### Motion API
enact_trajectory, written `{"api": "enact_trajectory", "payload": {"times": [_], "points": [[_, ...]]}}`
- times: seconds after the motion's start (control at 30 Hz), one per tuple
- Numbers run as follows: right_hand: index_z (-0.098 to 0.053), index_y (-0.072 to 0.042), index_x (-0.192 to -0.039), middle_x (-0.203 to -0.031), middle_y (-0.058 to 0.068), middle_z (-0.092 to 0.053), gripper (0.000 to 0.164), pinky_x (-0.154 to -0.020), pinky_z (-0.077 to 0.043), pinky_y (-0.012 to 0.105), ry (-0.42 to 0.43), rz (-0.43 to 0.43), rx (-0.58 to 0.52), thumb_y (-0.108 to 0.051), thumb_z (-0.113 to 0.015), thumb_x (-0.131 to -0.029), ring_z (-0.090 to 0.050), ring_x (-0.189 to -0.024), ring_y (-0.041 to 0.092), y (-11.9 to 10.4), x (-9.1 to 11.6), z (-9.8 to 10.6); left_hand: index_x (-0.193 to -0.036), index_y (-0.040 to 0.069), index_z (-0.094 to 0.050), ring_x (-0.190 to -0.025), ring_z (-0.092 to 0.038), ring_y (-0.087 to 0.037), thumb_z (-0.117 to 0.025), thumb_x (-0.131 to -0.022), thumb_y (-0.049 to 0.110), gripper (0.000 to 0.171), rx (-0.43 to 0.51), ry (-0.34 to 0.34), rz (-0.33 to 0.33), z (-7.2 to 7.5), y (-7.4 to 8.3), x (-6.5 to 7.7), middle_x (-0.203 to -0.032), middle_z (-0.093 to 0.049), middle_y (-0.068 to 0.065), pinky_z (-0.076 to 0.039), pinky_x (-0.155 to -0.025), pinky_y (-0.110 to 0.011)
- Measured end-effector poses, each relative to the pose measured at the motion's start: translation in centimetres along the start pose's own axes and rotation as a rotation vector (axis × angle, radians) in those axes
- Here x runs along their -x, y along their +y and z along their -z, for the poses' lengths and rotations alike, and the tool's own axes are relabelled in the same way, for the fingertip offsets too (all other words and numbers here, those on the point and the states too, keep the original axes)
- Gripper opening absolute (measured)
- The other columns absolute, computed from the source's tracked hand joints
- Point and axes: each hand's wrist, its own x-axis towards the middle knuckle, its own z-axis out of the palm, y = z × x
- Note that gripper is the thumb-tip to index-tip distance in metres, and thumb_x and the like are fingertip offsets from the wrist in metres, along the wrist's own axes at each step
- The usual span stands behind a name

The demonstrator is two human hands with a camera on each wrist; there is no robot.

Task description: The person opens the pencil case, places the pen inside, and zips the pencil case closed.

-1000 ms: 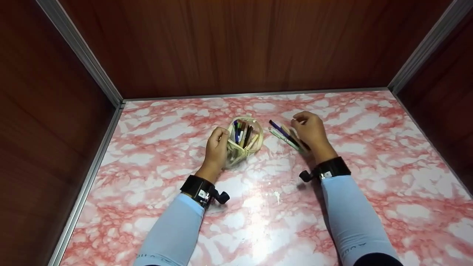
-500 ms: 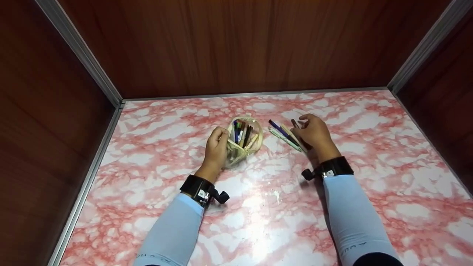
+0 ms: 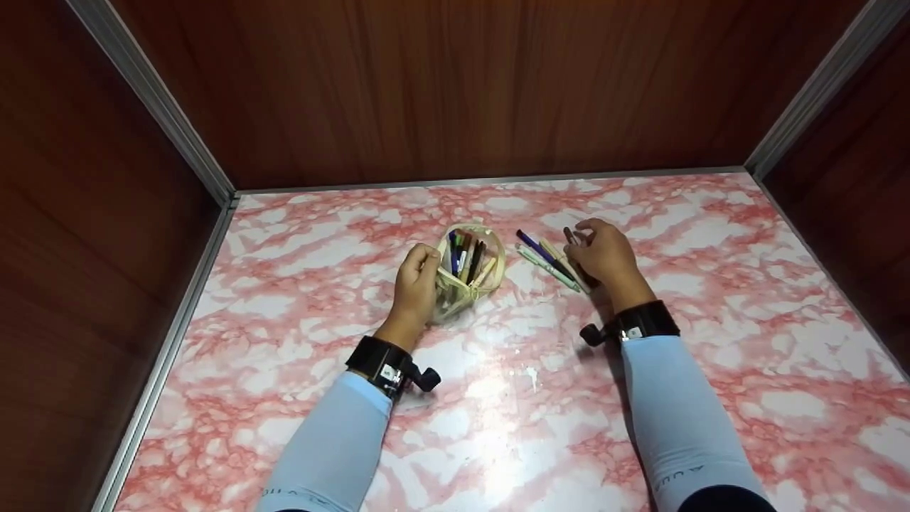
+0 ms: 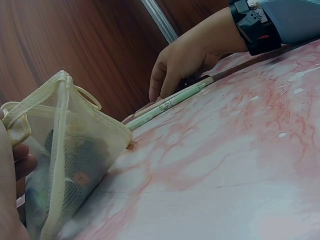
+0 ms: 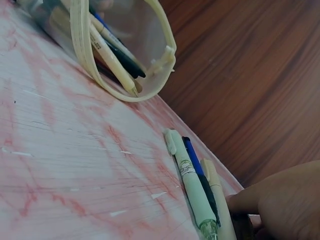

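My left hand (image 3: 416, 284) grips the near-left edge of a cream mesh pencil pouch (image 4: 59, 165), whose mouth gapes toward the right. Several pens (image 3: 466, 259) lie inside it. To the right, my right hand (image 3: 604, 256) pinches a brown pen (image 3: 568, 233) at the end of a small row of pens on the table; most of this pen is hidden beneath the hand. Beside it lie a cream pen (image 5: 219, 200), a blue-and-black pen (image 3: 540, 250) and a light green pen (image 5: 192, 185), side by side and slanted.
The table (image 3: 284, 370) has a red-and-white marbled top. Dark wood-grain panels (image 3: 462, 92) close it in at the back and both sides, with grey metal strips (image 3: 163, 341) along the edges. Each wrist wears a black camera band (image 3: 384, 366).
My right hand has shifted slightly right and lower, its fingers now around the brown pen, whose end has come into view. The left hand and the pouch stay put.
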Motion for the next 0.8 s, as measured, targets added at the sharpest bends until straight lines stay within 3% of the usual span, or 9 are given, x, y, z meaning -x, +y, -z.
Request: {"api": "enact_trajectory", "payload": {"times": [0.23, 0.4, 0.47, 0.53, 0.63, 0.7, 0.8], "points": [[-0.037, -0.013, -0.176, -0.118, 0.021, -0.067, 0.074, -0.098, -0.05, 0.053, 0.027, -0.033, -0.038, -0.023, -0.066, -0.108, -0.064, -0.106, 0.036, 0.0, -0.2, 0.0, -0.102, -0.004, -0.063, -0.066, -0.046, -0.007, -0.055, -0.114, 0.01, 0.021, 0.004, 0.002, -0.008, 0.0, 0.1, 0.0, -0.084, -0.048, 0.004, -0.042, -0.063, -0.024], [-0.035, -0.012, -0.176, -0.109, 0.018, -0.065, 0.074, -0.1, -0.051, 0.056, 0.076, -0.016, -0.07, -0.022, -0.064, -0.109, -0.064, -0.103, 0.037, 0.2, -0.4, 0.0, -0.099, -0.001, -0.065, -0.071, -0.048, -0.009, -0.055, -0.113, 0.012, 0.021, -0.007, -0.001, -0.043, 0.1, -0.2, -0.1, -0.086, -0.049, 0.003, -0.043, -0.067, -0.025], [-0.035, -0.011, -0.176, -0.108, 0.017, -0.063, 0.073, -0.1, -0.051, 0.055, 0.083, -0.014, -0.094, -0.022, -0.063, -0.11, -0.062, -0.102, 0.037, 0.2, -0.3, 0.2, -0.097, 0.005, -0.065, -0.07, -0.048, -0.009, -0.056, -0.114, 0.018, 0.023, 0.008, 0.001, -0.083, 0.2, -1.6, -0.6, -0.086, -0.05, 0.004, -0.043, -0.066, -0.025], [-0.035, -0.011, -0.176, -0.107, 0.017, -0.061, 0.07, -0.098, -0.05, 0.054, 0.087, -0.016, -0.118, -0.022, -0.062, -0.112, -0.061, -0.101, 0.036, 0.2, -0.3, 0.3, -0.095, 0.007, -0.064, -0.069, -0.048, -0.009, -0.056, -0.113, 0.018, 0.023, 0.015, -0.002, -0.095, 0.2, -1.7, -0.6, -0.086, -0.05, 0.003, -0.043, -0.065, -0.025], [-0.036, -0.011, -0.176, -0.108, 0.016, -0.061, 0.068, -0.093, -0.049, 0.048, 0.103, -0.022, -0.156, -0.021, -0.059, -0.114, -0.059, -0.099, 0.032, 0.0, -0.2, 0.6, -0.095, 0.005, -0.063, -0.069, -0.049, -0.01, -0.056, -0.115, 0.019, 0.026, 0.019, -0.01, -0.093, 0.2, -1.7, -0.6, -0.088, -0.05, 0.002, -0.043, -0.066, -0.025], [-0.037, -0.012, -0.176, -0.106, 0.015, -0.061, 0.067, -0.085, -0.051, 0.043, 0.119, -0.032, -0.181, -0.02, -0.058, -0.114, -0.06, -0.093, 0.028, -0.1, -0.2, 0.7, -0.096, 0.0, -0.062, -0.074, -0.049, -0.011, -0.055, -0.114, 0.013, 0.024, -0.001, -0.013, -0.057, 0.2, -0.3, -0.2, -0.089, -0.05, 0.001, -0.044, -0.07, -0.027], [-0.042, -0.013, -0.175, -0.106, 0.012, -0.062, 0.065, -0.072, -0.051, 0.032, 0.155, -0.046, -0.222, -0.018, -0.059, -0.112, -0.06, -0.084, 0.021, -0.5, -0.2, 0.9, -0.095, 0.002, -0.062, -0.077, -0.051, -0.011, -0.055, -0.114, 0.012, 0.022, -0.014, -0.005, -0.049, 0.1, -0.4, -0.3, -0.09, -0.051, 0.003, -0.044, -0.072, -0.027]]}}
